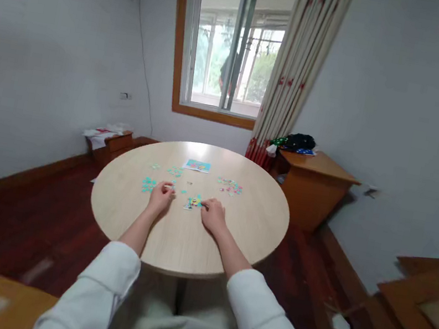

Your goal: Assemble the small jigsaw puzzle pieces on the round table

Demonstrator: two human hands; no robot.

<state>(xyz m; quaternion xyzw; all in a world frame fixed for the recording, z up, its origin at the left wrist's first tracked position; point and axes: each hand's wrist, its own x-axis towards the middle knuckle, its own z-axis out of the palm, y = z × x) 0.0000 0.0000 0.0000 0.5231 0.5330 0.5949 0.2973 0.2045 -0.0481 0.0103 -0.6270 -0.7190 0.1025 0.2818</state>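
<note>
On the worktop (251, 226), turquoise pieces (148, 184), pink pieces (235, 188) and a sheet (197, 166) lay around the multicoloured cluster (195, 201) between our left hand (162, 196) and right hand (214, 214), whose grips we couldn't determine.

No lettering, label, brand, number or sign can be read. Any print on the rectangular light-blue picture sheet (197, 166), lying on the round, pale wood-grain desk (245, 236), or on the small turquoise-and-yellow flat pieces (195, 201), is too small to tell.
</note>
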